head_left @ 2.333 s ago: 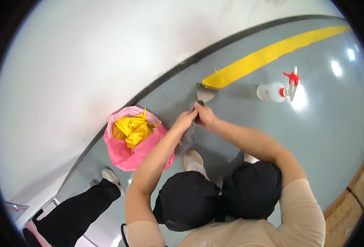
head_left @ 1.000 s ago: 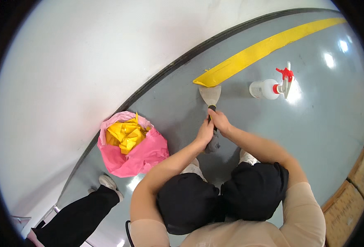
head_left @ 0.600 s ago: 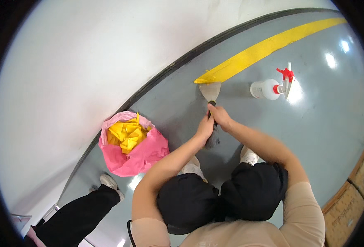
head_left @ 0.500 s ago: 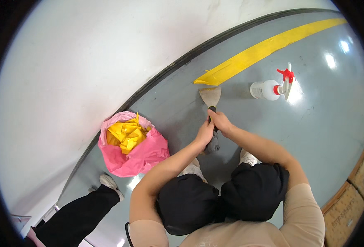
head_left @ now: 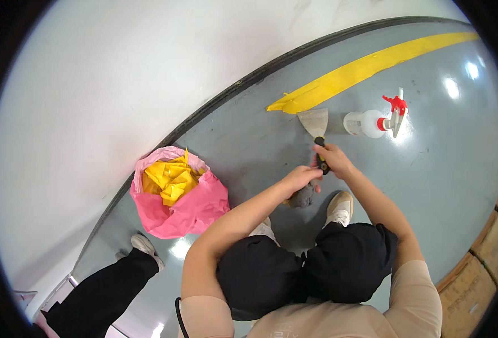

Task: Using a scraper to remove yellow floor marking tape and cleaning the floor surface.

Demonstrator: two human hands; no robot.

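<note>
My right hand grips the black-and-yellow handle of a scraper. Its wide metal blade points away from me, just short of the near end of a yellow floor tape strip. My left hand is by the butt of the handle, its fingers curled over a crumpled grey cloth; part of the cloth is hidden under the hand. Right of the blade, a clear spray bottle with a red and white trigger head rests on the floor.
On the left, a pink bag holds crumpled yellow tape. The white wall meets the grey floor at a dark skirting. A person's leg is at lower left; brown boxes stand at lower right.
The scraper has shifted right, and its blade is now beside the right side of the tape's end. My left hand has slid off the handle's lower part, and the grey cloth has moved slightly right.
</note>
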